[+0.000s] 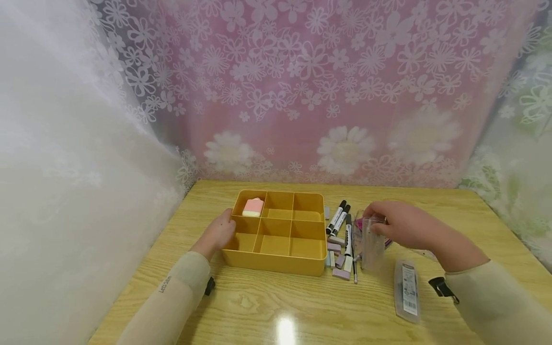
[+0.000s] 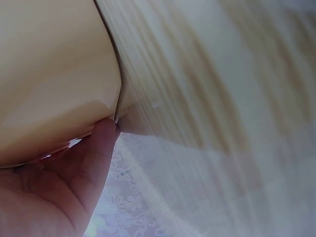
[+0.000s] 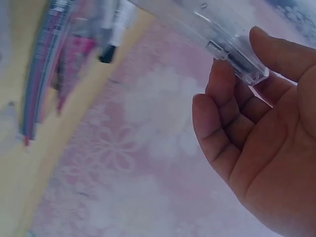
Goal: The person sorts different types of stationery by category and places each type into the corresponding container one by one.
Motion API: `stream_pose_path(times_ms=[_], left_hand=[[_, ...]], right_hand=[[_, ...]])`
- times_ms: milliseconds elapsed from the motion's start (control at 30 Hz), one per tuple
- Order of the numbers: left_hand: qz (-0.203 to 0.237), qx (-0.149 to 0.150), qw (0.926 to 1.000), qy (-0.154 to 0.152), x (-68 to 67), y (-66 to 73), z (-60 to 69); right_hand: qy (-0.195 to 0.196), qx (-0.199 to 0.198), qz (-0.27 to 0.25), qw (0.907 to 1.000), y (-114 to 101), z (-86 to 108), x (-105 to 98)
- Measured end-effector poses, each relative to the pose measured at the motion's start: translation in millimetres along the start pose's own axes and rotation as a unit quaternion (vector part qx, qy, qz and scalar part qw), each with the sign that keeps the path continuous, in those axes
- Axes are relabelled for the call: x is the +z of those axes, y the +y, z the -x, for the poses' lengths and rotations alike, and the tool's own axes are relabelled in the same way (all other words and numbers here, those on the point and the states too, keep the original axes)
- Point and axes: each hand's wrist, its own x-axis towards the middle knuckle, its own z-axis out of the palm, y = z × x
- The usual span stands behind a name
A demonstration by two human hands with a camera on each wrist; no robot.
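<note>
1. The left sleeve (image 1: pixel 170 287) bears small lettering beginning "Lets".
2. A flat clear case (image 1: pixel 399 292) on the table (image 1: pixel 246 306) wears a white label (image 1: pixel 409 290), its print too small to read.
3. The right grip (image 1: pixel 407 225), narrowed between thumb and fingers, pinches a colourless see-through box (image 1: pixel 373 247) near the markers (image 1: pixel 348 237).
4. The left grip (image 1: pixel 219 234) pinches the yellow six-compartment tray's (image 1: pixel 276 264) left edge.

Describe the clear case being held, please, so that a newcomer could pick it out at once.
On the wooden table, start at the yellow tray and move right, past the black-capped markers, to the right hand. The clear case is in its grip. Unlike the white-labelled case, which lies on the table, this one is held.
</note>
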Motion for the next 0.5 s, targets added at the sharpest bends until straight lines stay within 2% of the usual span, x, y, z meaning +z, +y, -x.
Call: stream_pose_path(times_ms=[133,333,500], left_hand=[[-0.001,0.001,1.0000,-0.001,-1.1,0.5,0.5],[0.000,0.000,1.0000,-0.001,-1.1,1.4,1.0],[0.006,-0.003,1.0000,-0.002,-0.6,1.2,0.8]], right_hand=[[0.020,0.000,0.012,0.9997,-12.7,-6.0,-18.5],[0.066,-0.032,0.015,0.9972,-35.0,-23.8,-39.7],[0.074,-0.043,0.015,0.9962,-58.9,-44.2,-47.9]])
